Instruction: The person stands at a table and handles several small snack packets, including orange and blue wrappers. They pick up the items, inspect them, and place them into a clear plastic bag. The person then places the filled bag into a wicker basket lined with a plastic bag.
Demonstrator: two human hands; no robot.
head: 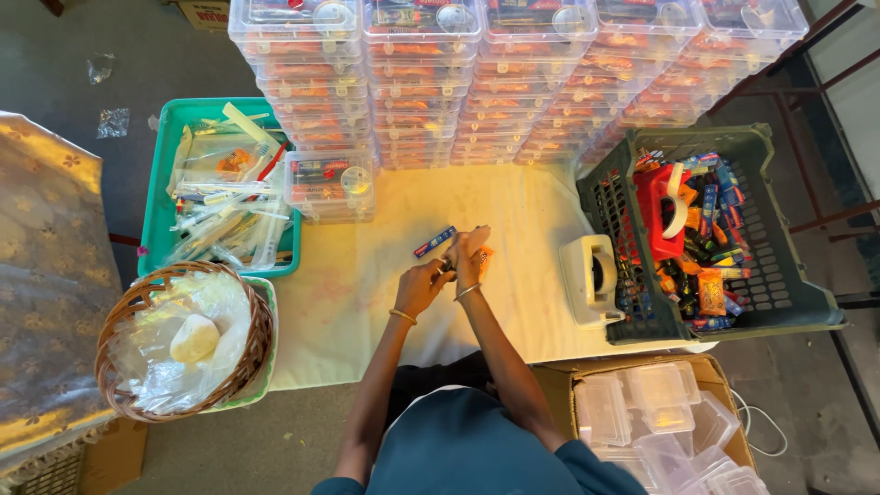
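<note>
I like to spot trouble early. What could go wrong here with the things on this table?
1. The tape dispenser sits by the table's front edge; an elbow might knock it off.
2. The tall stacks of clear boxes behind the hands could topple if the table gets bumped.
3. The left hand and right hand work close together on small items; the blue packet beside them might get pushed away.

Small items between left hand (423, 286) & right hand (470, 254) too small to tell; fingers overlap, grip unclear. Stacked clear boxes (513, 73) cut off at top edge. Cardboard box (710, 371) cut at bottom. Crate (779, 302) contents a blurred jumble.
</note>
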